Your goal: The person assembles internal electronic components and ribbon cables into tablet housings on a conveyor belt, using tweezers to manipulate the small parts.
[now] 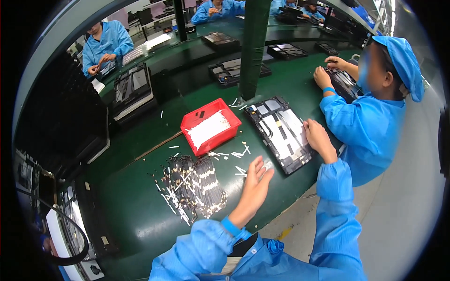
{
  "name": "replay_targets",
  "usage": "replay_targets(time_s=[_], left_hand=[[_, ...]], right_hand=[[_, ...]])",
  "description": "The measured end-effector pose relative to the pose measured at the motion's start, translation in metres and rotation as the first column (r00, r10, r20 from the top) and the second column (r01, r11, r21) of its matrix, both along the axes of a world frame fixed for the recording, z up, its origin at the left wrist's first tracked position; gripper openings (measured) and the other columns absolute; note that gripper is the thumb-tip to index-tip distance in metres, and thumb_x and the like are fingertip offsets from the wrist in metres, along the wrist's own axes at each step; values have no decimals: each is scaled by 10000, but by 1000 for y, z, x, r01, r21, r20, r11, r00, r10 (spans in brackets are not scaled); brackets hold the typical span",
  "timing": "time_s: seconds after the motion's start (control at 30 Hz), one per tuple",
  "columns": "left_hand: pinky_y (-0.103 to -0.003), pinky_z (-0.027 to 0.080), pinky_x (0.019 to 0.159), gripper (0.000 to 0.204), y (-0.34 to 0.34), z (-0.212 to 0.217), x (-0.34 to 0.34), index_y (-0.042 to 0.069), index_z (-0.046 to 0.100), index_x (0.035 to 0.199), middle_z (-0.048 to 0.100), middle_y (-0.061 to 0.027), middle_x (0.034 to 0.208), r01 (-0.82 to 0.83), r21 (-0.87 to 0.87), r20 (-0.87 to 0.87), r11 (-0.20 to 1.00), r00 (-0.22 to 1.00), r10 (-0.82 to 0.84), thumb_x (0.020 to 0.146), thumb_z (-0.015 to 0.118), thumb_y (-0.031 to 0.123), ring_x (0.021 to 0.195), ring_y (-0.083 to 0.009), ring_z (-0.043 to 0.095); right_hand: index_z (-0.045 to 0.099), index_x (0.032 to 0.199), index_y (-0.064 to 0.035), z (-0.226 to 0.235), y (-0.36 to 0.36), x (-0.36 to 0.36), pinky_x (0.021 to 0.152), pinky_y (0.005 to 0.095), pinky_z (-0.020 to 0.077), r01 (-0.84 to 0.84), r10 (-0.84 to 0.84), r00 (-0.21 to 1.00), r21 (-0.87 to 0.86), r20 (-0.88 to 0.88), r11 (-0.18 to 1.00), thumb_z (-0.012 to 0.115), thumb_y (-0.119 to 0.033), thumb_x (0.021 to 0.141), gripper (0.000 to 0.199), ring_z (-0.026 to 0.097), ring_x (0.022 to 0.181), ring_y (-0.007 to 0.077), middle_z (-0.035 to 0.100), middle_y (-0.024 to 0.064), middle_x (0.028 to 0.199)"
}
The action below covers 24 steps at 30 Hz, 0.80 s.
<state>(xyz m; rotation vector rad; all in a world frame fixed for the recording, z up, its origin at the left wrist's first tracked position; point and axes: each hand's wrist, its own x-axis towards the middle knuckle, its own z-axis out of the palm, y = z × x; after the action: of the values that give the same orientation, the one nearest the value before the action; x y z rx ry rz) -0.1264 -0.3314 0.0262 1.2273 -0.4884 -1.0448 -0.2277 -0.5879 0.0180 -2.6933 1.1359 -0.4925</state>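
Note:
An opened tablet-like device (pixel 281 133) lies on the green table, its black frame holding silver panels and small circuit parts. My right hand (pixel 320 139) is at its right edge, fingers bent over the rim and gripping it. Just left of the device's near end, my left hand (pixel 253 191) is raised with fingers stretched and thumb apart. A small whitish piece (pixel 268 166) shows beside its thumb tip; whether they touch is unclear. Left of that hand lies a pile of thin black strips and white sticks (pixel 192 185). A red bin (pixel 200 149) of white sticks stands beyond the pile.
A green post (pixel 253 51) rises behind the device. More opened devices (pixel 133 84) sit on black trays along the table and a conveyor. At right a co-worker in blue (pixel 370 117) handles another device (pixel 344 83). Loose white sticks (pixel 241 171) are scattered near the bin.

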Motion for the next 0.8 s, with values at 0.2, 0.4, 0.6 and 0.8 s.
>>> replay_targets(time_s=[0.2,0.4,0.6,0.8], left_hand=[[-338,164,1102,838,-38,2,3,-2,-103,1419,273,-208,1420,-76,24,-348,997,934,80,918,520,248,1324,-225,267],[-334,385,913,545,-18,-25,-30,-49,324,1294,483,-200,1095,-234,151,483,960,865,135,916,512,297,1014,-237,487],[-330,200,1071,615,27,28,-62,-70,47,1401,247,-229,1405,-63,-184,254,981,961,109,960,399,177,1313,-268,259],[-316,155,1086,679,125,46,-35,-69,-2,1418,124,-214,1474,-188,-228,423,955,864,271,939,424,157,1361,-271,178]], right_hand=[[493,859,15,16,56,-17,714,509,415,78,-74,996,85,-50,993,431,-225,938,261,533,840,458,580,273,862],[498,847,8,21,100,-56,658,499,396,72,-80,996,178,36,981,407,-212,947,258,520,804,464,571,268,816],[511,853,8,33,162,-80,612,420,404,171,-225,953,255,202,952,387,-195,966,263,528,672,391,544,226,719],[568,937,14,86,221,-62,541,275,386,6,-93,882,186,462,982,384,-207,985,292,487,593,123,545,72,663]])
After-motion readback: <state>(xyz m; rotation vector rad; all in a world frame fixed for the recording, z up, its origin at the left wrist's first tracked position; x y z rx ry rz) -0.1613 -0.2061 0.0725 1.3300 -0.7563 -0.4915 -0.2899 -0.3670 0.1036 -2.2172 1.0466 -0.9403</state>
